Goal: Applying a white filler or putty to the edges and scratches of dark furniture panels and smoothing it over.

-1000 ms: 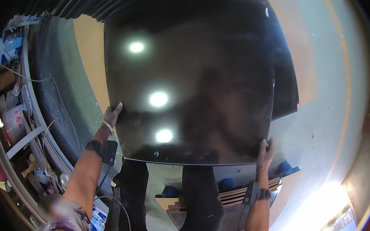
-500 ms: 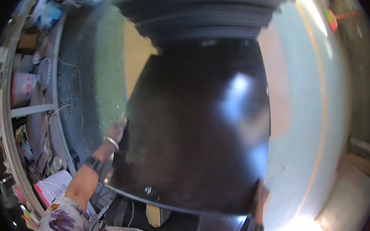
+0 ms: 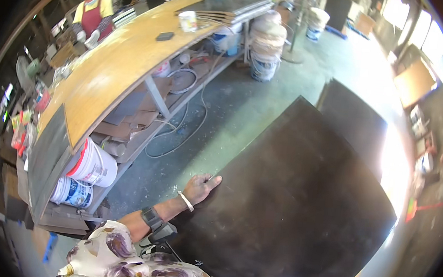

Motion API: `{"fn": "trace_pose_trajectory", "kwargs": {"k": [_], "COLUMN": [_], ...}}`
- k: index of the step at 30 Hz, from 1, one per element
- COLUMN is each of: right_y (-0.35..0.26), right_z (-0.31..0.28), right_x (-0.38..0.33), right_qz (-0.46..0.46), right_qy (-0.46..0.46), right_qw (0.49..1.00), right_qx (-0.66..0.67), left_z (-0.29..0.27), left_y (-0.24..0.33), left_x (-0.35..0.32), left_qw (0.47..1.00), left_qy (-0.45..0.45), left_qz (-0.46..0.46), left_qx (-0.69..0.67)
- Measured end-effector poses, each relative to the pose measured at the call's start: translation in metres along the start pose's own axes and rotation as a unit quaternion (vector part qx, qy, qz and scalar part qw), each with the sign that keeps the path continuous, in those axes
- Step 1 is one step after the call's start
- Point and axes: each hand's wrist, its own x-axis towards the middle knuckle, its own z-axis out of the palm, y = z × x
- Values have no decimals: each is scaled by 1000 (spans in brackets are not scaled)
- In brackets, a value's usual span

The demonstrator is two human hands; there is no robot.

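A large, flat, dark brown panel [image 3: 300,197] with a dull sheen fills the lower right, tilted in front of my body. My left hand [image 3: 202,188] grips its left edge, thumb on the upper face and fingers hidden beneath. On that arm are a pale bangle [image 3: 186,202] and a dark wrist strap [image 3: 152,219]. My right hand is not in view. Just beyond the panel's far edge is another dark panel or stack of them [image 3: 356,115]; how many cannot be told.
A long yellow-topped workbench [image 3: 112,72] runs along the left, with buckets [image 3: 92,165] and cardboard on its lower shelf. A cable [image 3: 179,143] lies on the floor beside it. Stacked tubs [image 3: 267,45] stand at its far end. Across the bench is a person in a red apron [image 3: 91,21].
My view has swung, bringing the workbench and the person into sight. The panel now lies at the lower right, away from the dark stack. My left hand still holds its edge; my right has left view.
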Motion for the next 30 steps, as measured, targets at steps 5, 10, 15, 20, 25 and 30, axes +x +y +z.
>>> {"fn": "trace_pose_trajectory", "kwargs": {"k": [5, 10, 15, 20, 25, 30], "right_y": [-102, -238, -335, -418, -469, -538], "right_z": [53, 133, 214, 299, 408, 512], "right_x": [-42, -99, -151, -189, -221, -258], "right_qz": [-55, -123, -175, -178, -424, -494], "right_qy": [-28, -183, -324, -466, -463, -484], "right_qw": [995, 970, 927, 866, 776, 723], "right_qx": [82, 104, 70, 4, 63, 8], "left_z": [-121, -223, -316, -364, -385, -375], "left_y": [-33, -98, -133, -183, -201, -223], "left_x": [12, 37, 15, -5, -24, -17], "left_qw": [990, 955, 907, 853, 806, 751], "left_qy": [94, 213, 363, 451, 569, 633], "left_qz": [15, 41, -11, -57, -132, -141], "left_qx": [-102, -201, -213, -257, -99, -128]}}
